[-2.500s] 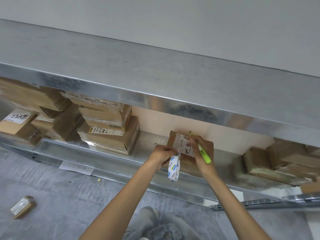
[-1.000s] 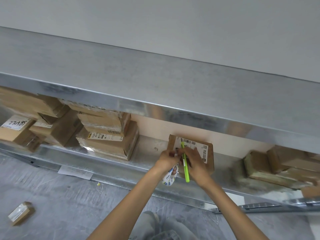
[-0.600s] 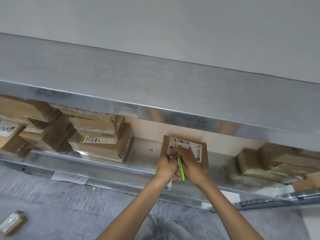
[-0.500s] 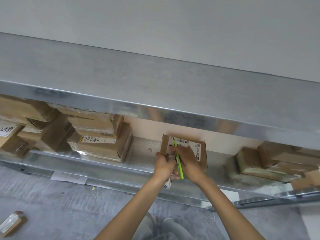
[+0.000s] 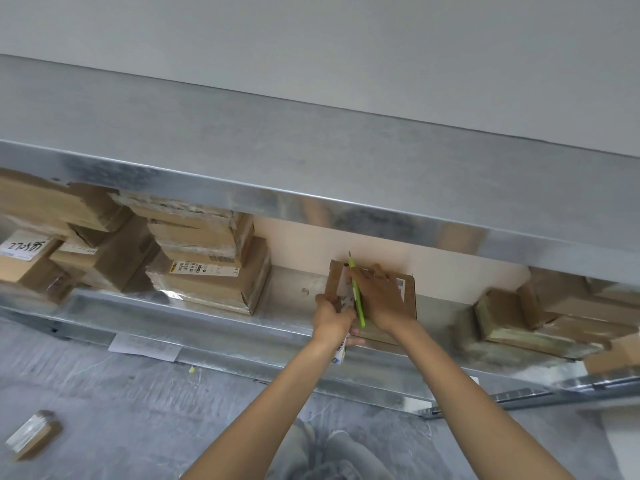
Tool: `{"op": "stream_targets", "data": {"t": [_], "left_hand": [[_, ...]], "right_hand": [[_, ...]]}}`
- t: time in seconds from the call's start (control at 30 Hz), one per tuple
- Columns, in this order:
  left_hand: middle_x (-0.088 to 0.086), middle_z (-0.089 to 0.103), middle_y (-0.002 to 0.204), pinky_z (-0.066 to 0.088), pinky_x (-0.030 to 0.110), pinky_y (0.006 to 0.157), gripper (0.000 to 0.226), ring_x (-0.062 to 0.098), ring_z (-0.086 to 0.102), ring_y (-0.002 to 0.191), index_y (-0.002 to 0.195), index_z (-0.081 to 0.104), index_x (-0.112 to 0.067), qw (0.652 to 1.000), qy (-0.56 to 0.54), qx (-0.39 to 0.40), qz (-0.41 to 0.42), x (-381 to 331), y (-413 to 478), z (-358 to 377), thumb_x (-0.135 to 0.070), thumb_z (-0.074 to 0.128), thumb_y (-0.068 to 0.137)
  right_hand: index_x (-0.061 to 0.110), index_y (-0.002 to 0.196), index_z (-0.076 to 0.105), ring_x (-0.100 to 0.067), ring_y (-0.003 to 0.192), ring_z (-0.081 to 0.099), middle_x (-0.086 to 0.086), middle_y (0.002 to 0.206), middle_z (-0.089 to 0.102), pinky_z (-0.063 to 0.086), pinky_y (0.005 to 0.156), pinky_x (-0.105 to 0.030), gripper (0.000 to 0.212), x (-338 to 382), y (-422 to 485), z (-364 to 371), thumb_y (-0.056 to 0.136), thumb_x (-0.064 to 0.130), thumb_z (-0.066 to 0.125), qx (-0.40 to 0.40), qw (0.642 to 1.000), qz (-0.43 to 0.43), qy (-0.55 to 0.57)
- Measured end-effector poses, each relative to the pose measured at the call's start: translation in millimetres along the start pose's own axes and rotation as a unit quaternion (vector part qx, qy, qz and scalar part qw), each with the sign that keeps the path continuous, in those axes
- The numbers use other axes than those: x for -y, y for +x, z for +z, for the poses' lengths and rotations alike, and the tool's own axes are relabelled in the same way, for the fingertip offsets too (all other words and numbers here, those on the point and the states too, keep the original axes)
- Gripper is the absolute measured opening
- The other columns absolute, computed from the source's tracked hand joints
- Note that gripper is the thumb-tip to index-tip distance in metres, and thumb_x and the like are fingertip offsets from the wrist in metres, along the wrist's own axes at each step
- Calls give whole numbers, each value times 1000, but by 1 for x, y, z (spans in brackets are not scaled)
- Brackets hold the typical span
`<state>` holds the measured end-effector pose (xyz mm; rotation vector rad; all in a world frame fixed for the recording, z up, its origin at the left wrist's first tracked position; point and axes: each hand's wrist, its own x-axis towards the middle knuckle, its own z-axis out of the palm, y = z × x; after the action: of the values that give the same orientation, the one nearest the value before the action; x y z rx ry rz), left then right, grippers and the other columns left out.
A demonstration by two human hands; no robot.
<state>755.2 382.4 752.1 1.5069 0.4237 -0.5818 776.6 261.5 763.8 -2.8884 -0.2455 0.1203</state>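
Observation:
A small cardboard box [image 5: 408, 299] with a white label lies on the lower metal shelf [image 5: 291, 306]. My right hand [image 5: 379, 297] lies flat on top of the box, with a green pen [image 5: 356, 292] tucked between thumb and hand. My left hand [image 5: 332, 315] grips the box's left front corner and also holds a white roll with blue and yellow print [image 5: 339, 353], which hangs below the wrist. Most of the label is hidden under my right hand.
Stacked cardboard boxes [image 5: 207, 265] fill the shelf to the left, and more boxes [image 5: 540, 317] sit to the right. The upper shelf [image 5: 311, 161] overhangs the box. On the grey floor lie a small box [image 5: 33, 434] and a paper sheet [image 5: 143, 346]. My shoes [image 5: 325, 448] show below.
My right hand has moved from the label's left edge to lie flat over the box top, with the pen now pointing up and back. The left hand stays at the left corner.

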Motion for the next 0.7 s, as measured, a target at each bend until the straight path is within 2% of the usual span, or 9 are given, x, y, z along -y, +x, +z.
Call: {"op": "stream_targets", "data": {"t": [0.17, 0.3, 0.37, 0.43, 0.47, 0.53, 0.57, 0.63, 0.7], "left_hand": [[18, 54, 114, 60, 46, 58, 33, 29, 66, 72, 113, 36, -7, 999, -36, -8, 10, 1, 0, 0, 0, 58, 90], [18, 59, 111, 59, 53, 69, 34, 35, 68, 86, 98, 41, -17, 998, -3, -44, 33, 4, 2, 3, -13, 67, 78], [19, 61, 109, 59, 50, 72, 36, 34, 69, 86, 97, 42, -17, 998, 4, -53, 42, 4, 3, 4, -18, 71, 75], [19, 60, 108, 60, 46, 68, 34, 31, 68, 83, 104, 43, -10, 998, -2, -46, 38, 3, 1, 4, -11, 69, 83], [20, 59, 107, 60, 45, 63, 31, 30, 67, 79, 106, 42, -7, 999, -20, -39, 29, 5, 3, 3, -6, 66, 85], [20, 59, 101, 60, 43, 55, 23, 28, 65, 71, 105, 43, -6, 998, -51, -26, 11, 3, 3, 1, 1, 57, 88], [21, 61, 102, 60, 45, 57, 17, 30, 65, 72, 101, 44, -8, 998, -49, -29, 5, 4, 6, 0, 0, 54, 89], [23, 62, 102, 60, 45, 59, 11, 32, 65, 71, 97, 44, -10, 998, -58, -23, -10, 3, 9, -2, -2, 50, 92], [25, 60, 92, 55, 35, 47, 11, 26, 59, 56, 101, 41, -7, 997, -73, -11, -18, 1, 8, -5, 0, 46, 95]], "right_hand": [[26, 109, 47, -19, 110, 39, 12, 106, 60, 33, 90, -37, 23, 2, -8, 4, 88, 17, 49, -5, 998, 18, 68], [27, 107, 51, -18, 98, 43, 9, 80, 60, 38, 84, -35, 24, 0, -29, 7, 83, 30, 57, -4, 993, 6, 121], [27, 110, 53, -16, 94, 43, 7, 82, 60, 42, 81, -33, 27, -3, -39, 12, 84, 36, 53, -10, 992, 3, 126], [29, 107, 56, -11, 90, 45, 5, 88, 64, 45, 79, -27, 20, -5, -45, 17, 87, 31, 57, -31, 983, 14, 180], [29, 102, 58, -10, 88, 48, 3, 90, 65, 45, 77, -21, 16, -5, -48, 17, 87, 22, 60, -49, 973, 19, 223], [24, 97, 62, -10, 91, 55, 3, 96, 67, 44, 78, -14, 28, -5, -53, 17, 85, 0, 57, -109, 946, 47, 301], [21, 97, 63, -9, 95, 57, 8, 99, 67, 44, 80, -13, 34, -4, -55, 15, 83, -8, 53, -138, 930, 74, 333], [19, 96, 65, -4, 98, 61, 16, 99, 67, 45, 78, -11, 32, -2, -57, 7, 85, -7, 51, -188, 896, 131, 379], [16, 95, 67, 0, 89, 65, 13, 89, 71, 45, 73, -11, 16, -3, -53, 1, 90, 6, 56, -227, 870, 174, 402]]}}
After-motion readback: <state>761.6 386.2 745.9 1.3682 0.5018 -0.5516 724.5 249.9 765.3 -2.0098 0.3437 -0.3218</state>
